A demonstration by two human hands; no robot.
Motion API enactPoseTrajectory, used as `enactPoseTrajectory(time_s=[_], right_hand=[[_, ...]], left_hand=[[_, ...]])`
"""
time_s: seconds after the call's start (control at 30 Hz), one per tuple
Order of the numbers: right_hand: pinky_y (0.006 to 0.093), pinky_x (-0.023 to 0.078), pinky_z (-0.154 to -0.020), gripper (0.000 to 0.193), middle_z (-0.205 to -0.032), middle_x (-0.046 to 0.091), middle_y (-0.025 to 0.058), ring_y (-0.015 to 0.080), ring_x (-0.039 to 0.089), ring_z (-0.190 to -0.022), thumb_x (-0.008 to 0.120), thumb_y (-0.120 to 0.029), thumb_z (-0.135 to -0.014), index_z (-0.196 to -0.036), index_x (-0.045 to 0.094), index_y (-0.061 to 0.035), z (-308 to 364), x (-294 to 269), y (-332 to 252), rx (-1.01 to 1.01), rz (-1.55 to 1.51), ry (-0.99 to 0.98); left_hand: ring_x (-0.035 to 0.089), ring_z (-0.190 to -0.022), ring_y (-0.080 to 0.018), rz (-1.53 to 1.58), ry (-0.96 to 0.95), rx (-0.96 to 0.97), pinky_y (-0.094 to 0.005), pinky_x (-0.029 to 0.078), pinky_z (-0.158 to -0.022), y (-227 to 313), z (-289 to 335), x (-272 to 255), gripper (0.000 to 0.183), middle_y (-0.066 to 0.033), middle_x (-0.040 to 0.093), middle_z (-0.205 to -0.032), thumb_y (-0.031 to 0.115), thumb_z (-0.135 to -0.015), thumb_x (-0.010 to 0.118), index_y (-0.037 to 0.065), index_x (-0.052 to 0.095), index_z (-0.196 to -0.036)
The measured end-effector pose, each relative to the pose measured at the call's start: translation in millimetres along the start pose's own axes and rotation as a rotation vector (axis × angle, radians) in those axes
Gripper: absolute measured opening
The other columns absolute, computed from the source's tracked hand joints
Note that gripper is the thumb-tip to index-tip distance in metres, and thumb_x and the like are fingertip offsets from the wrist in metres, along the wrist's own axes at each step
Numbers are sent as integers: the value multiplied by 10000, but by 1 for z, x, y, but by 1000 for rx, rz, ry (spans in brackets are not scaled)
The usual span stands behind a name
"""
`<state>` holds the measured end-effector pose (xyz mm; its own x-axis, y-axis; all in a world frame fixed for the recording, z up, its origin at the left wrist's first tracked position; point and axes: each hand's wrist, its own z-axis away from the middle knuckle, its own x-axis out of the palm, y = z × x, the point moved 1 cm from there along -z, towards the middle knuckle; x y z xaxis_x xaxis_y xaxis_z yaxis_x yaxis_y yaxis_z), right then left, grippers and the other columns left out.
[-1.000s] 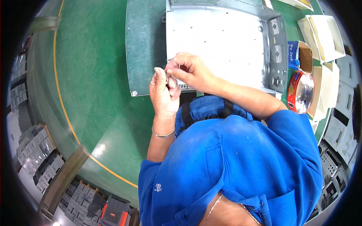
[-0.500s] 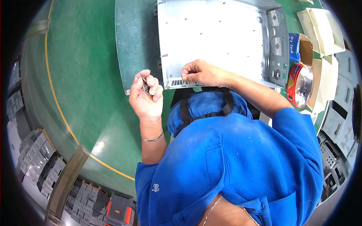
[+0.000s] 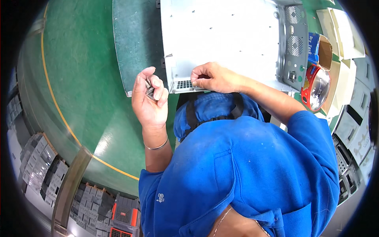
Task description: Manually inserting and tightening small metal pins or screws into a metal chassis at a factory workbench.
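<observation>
A large open metal case (image 3: 221, 43), white-looking inside, lies in front of me with perforated vents along its right wall. My right hand (image 3: 215, 78) is at the case's near wall, thumb and forefinger pinched beside a square-holed grille (image 3: 184, 84). Whatever may be between those fingertips is too small or hidden to make out. Left of the case's near corner, my left hand (image 3: 150, 104) is raised palm up, its fingers curled over several small grey metal pieces (image 3: 150, 91), slim like pins or screws.
A dark flat tabletop (image 3: 136, 43) extends left of the case. On the right stand a round red tin (image 3: 310, 85) with a shiny inside, a blue cardboard box (image 3: 314, 47) and cream trays (image 3: 347, 31). Stacked grey parts (image 3: 89, 209) and a metal post (image 3: 71, 185) are at the lower left.
The view has shifted slightly, so the case's left side sits further left and higher. My left hand has tilted a little, still around the metal pieces. The right hand's pinch stays by the grille.
</observation>
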<state>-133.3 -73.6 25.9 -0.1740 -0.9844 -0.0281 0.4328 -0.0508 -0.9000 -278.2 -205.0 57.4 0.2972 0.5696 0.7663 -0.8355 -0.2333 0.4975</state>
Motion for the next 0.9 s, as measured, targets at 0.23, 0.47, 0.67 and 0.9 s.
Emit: enactPoseTrajectory(time_s=[0.23,0.47,0.67,0.9], right_hand=[[275,412,-611,91,-650,558,45,112,495,-636,531,-111,-763,-775,582,-36,-1,-3,3,61,-147,-45],[296,420,-602,114,-666,582,86,146,524,-627,544,-129,-762,-798,589,-31,2,0,-2,6,-7,14],[364,417,-610,211,-651,564,145,249,541,-626,536,-236,-771,-760,584,-30,-1,0,-13,15,195,-45],[298,378,-535,230,-558,481,61,136,448,-555,539,-221,-826,-720,544,-18,-7,-1,-15,28,264,-138]], left_hand=[[409,-533,-110,43,-59,-10,-210,316,-394,2,-1,-2,334,-101,498,-754,124,-870,375,-82,414,-1130],[415,-513,-99,-1,-27,-2,-197,329,-380,2,0,-5,327,-99,499,-749,62,-872,371,-83,392,-1164],[395,-477,-60,-63,-52,8,-165,322,-355,-1,0,-2,326,-83,522,-767,96,-901,396,-60,381,-1186],[378,-454,-41,-123,-38,11,-154,301,-337,-3,4,2,307,-65,537,-742,152,-905,428,-34,411,-1148]])
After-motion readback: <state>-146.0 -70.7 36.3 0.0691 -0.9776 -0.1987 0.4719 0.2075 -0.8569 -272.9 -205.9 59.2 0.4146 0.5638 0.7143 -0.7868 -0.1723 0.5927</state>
